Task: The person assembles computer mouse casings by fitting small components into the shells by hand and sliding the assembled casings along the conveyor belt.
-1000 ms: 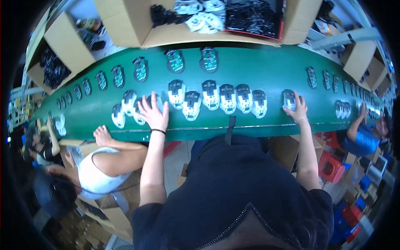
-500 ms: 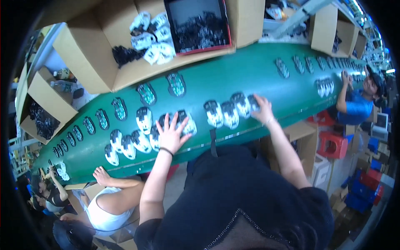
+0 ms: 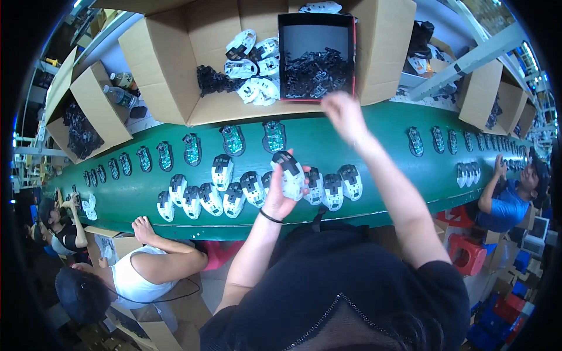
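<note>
The left hand (image 3: 278, 202) is closed around 1 mouse shell (image 3: 290, 177), thumb along its left side and fingertips showing at its right. The shell is white with a black panel, and its black end points away from the person; it is held over the near row on the green surface (image 3: 117, 202).

The right hand (image 3: 346, 112) is reached out at the front edge of a black tray (image 3: 317, 36) with a red rim. Its fingers look curled in, but they are blurred, so I cannot tell whether they pinch anything. Small black parts (image 3: 319, 67) are heaped in the front of the tray.

The tray sits in an open cardboard box (image 3: 161, 70), just beside a pile of white shells (image 3: 257, 88) and a clump of black pieces (image 3: 212, 81).

On the surface, 3 more white-and-black shells (image 3: 333, 192) lie to the right of the held shell, and a larger group (image 3: 211, 199) lies to its left. Behind them runs a line of green circuit boards (image 3: 232, 140) on dark bases. To the left, a co-worker's hand (image 3: 142, 229) rests at the near edge.
</note>
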